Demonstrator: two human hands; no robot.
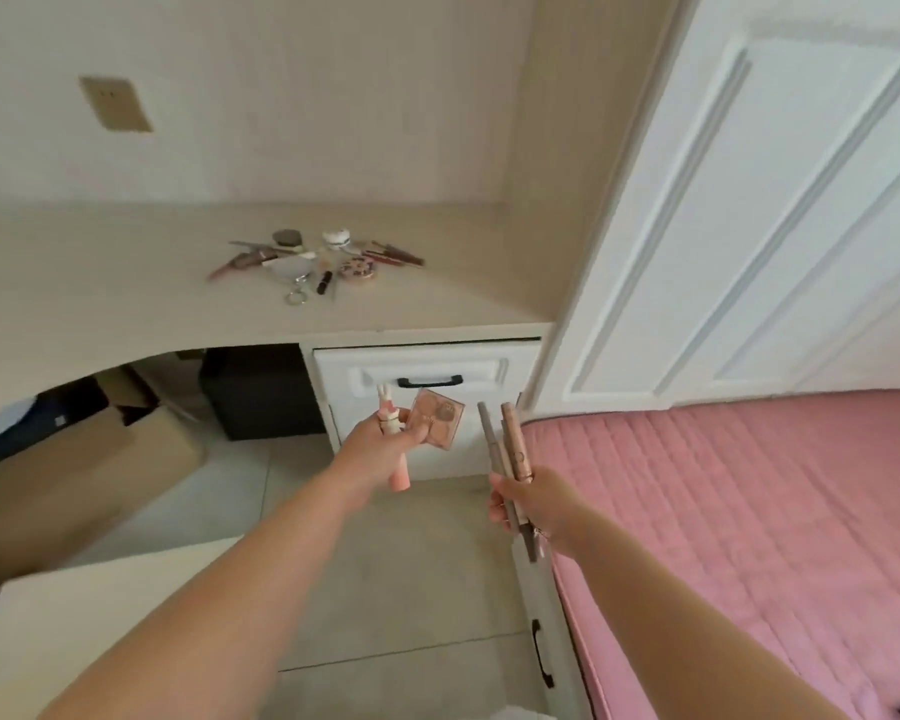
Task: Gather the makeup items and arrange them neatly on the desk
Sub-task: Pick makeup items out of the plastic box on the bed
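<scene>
My left hand (380, 444) grips a pink tube with a rabbit-shaped cap (393, 439) and a flat pink palette (437, 417), held out in front of the drawer. My right hand (531, 504) holds two or three slim brown and grey makeup pencils (510, 449), pointing upward. On the pale desk (100, 283) lies a loose cluster of makeup items (318, 259): pencils, a round patterned compact (358, 268), a white jar (337, 236), a dark lipstick (324, 282) and a small mirror with a ring (293, 275).
A white drawer with a black handle (430, 380) sits under the desk's right end. A bed with a pink quilted cover (749, 511) fills the right. A white door (749, 200) stands behind it. Cardboard boxes (74, 459) and a dark box (261, 392) lie under the desk.
</scene>
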